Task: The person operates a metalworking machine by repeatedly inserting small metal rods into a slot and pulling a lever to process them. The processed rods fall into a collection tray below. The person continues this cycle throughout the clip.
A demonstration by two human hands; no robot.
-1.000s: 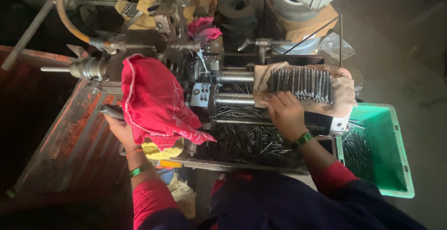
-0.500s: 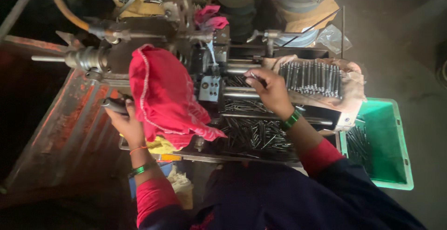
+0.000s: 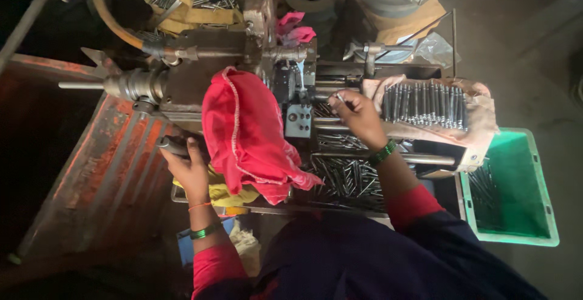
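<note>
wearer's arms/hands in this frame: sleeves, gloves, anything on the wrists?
Both hands are bare, no gloves. The left hand has a thin orange thread and a green bangle on the wrist. The right hand has a green bangle too. Red sleeves end above both wrists, under a dark navy garment.

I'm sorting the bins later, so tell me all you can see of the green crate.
The green crate is a rectangular open-topped bin, plastic by its look, with a pale thick rim. It sits on the floor at the machine's right end, below the cloth-lined tray of rods. A small heap of dark metal rods lies in its left side. Neither hand touches it.
</note>
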